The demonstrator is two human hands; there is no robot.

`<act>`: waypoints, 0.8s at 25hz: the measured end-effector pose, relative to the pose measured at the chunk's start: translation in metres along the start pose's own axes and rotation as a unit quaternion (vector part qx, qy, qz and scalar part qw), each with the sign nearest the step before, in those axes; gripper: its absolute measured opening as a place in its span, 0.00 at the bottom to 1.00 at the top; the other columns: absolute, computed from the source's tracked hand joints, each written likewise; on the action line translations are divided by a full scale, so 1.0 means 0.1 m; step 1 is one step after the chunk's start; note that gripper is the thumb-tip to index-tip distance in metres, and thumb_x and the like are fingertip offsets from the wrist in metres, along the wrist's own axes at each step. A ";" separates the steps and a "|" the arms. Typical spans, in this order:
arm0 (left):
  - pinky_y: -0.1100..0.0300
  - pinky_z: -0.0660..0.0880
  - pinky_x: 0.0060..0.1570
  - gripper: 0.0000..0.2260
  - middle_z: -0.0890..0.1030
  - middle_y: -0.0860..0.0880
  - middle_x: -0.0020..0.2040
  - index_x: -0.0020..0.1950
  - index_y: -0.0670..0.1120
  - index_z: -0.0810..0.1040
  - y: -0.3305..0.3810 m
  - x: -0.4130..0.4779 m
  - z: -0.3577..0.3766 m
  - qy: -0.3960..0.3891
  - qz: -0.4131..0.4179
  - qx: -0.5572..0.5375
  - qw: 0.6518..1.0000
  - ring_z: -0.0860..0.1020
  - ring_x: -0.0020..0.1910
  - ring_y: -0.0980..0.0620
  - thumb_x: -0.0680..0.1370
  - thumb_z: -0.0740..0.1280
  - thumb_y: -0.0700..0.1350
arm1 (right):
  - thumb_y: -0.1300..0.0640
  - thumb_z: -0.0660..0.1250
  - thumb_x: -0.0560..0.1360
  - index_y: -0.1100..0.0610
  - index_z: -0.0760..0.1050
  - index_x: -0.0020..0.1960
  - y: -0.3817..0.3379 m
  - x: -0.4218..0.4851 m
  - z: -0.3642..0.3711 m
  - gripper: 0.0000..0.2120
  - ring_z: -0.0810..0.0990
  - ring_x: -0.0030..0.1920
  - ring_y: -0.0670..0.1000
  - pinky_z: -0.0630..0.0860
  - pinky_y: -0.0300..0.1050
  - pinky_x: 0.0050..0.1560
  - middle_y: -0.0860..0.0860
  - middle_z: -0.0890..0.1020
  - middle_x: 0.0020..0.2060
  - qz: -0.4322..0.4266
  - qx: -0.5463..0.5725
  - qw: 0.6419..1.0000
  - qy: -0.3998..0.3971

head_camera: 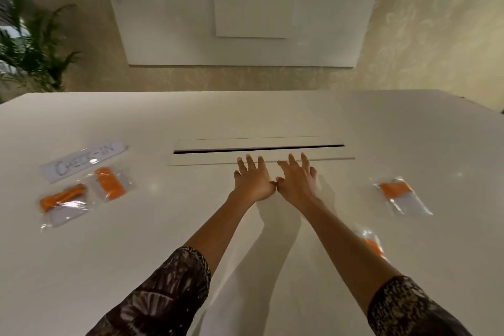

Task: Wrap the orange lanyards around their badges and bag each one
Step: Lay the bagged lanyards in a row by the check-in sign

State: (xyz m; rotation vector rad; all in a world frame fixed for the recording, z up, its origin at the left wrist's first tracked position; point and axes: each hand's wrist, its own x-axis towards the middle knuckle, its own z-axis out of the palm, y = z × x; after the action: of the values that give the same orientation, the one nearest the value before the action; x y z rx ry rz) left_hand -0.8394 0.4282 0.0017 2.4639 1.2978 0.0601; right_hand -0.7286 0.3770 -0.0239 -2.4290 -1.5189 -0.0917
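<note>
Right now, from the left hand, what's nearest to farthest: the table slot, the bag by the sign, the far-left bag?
1. Table slot: just past the left hand's fingers.
2. Bag by the sign: off to the left.
3. Far-left bag: farther left still.

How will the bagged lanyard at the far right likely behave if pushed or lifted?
The bagged lanyard probably slides easily: glossy film on a smooth table. Lying flat, it should not roll. Crinkled thin plastic suggests it would sag, light, when lifted.
</note>
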 end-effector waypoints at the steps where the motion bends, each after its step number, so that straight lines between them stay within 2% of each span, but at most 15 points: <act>1: 0.41 0.47 0.74 0.36 0.40 0.38 0.78 0.79 0.43 0.42 0.21 0.02 0.07 -0.005 0.011 0.000 1.000 0.38 0.77 0.36 0.81 0.59 0.55 | 0.52 0.61 0.78 0.52 0.64 0.74 0.22 -0.04 -0.07 0.24 0.46 0.78 0.60 0.54 0.59 0.72 0.54 0.58 0.77 0.013 -0.001 1.000 0.000; 4: 0.40 0.48 0.74 0.35 0.42 0.37 0.79 0.79 0.43 0.45 0.75 0.07 0.28 -0.014 0.039 0.009 0.999 0.40 0.77 0.35 0.81 0.60 0.54 | 0.52 0.62 0.78 0.51 0.64 0.74 0.78 -0.15 -0.24 0.24 0.46 0.78 0.60 0.54 0.59 0.72 0.54 0.58 0.77 0.047 -0.007 0.999 0.007; 8: 0.40 0.52 0.73 0.31 0.49 0.36 0.78 0.78 0.43 0.55 1.40 0.16 0.59 -0.033 0.071 0.003 0.997 0.45 0.77 0.35 0.80 0.61 0.54 | 0.52 0.63 0.78 0.52 0.66 0.73 1.44 -0.32 -0.41 0.24 0.48 0.78 0.61 0.55 0.60 0.73 0.54 0.60 0.77 0.081 -0.013 0.997 0.013; 10: 0.41 0.58 0.70 0.28 0.58 0.37 0.77 0.75 0.43 0.61 1.66 0.19 0.73 -0.037 0.085 0.007 0.996 0.54 0.76 0.35 0.79 0.61 0.55 | 0.52 0.63 0.78 0.52 0.67 0.72 1.71 -0.40 -0.48 0.23 0.49 0.77 0.60 0.54 0.60 0.73 0.54 0.60 0.77 0.105 0.002 0.994 0.013; 12: 0.46 0.65 0.65 0.25 0.70 0.40 0.70 0.71 0.43 0.66 1.88 0.19 0.83 -0.033 0.102 0.005 0.994 0.66 0.70 0.38 0.79 0.62 0.56 | 0.53 0.63 0.78 0.52 0.68 0.72 1.96 -0.46 -0.54 0.23 0.51 0.77 0.60 0.55 0.59 0.73 0.54 0.62 0.75 0.136 0.017 0.991 0.014; 14: 0.48 0.69 0.60 0.23 0.76 0.42 0.63 0.68 0.44 0.69 2.05 0.19 0.91 -0.036 0.112 -0.018 0.993 0.73 0.63 0.40 0.78 0.63 0.56 | 0.54 0.62 0.76 0.52 0.69 0.71 2.16 -0.50 -0.60 0.23 0.56 0.74 0.61 0.58 0.56 0.70 0.56 0.66 0.72 0.176 0.037 0.984 0.009; 17: 0.47 0.73 0.60 0.22 0.78 0.43 0.60 0.68 0.45 0.69 2.27 0.17 0.98 -0.076 0.109 -0.082 0.988 0.76 0.59 0.41 0.77 0.64 0.54 | 0.55 0.62 0.74 0.54 0.71 0.66 2.40 -0.55 -0.65 0.21 0.65 0.66 0.63 0.63 0.55 0.63 0.59 0.72 0.64 0.250 0.063 0.966 -0.022; 20: 0.48 0.73 0.61 0.21 0.77 0.42 0.63 0.70 0.43 0.67 2.41 0.19 1.02 -0.102 0.107 -0.143 0.978 0.76 0.60 0.41 0.79 0.63 0.47 | 0.55 0.59 0.74 0.57 0.70 0.63 2.55 -0.58 -0.63 0.19 0.67 0.64 0.63 0.66 0.54 0.60 0.60 0.74 0.61 0.293 0.113 0.949 -0.040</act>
State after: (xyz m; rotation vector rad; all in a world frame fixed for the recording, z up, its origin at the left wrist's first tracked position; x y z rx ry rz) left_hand -0.6180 0.2894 -0.0173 2.2815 0.8687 0.0429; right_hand -0.5213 0.2052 -0.0253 -2.5972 -0.7253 0.2873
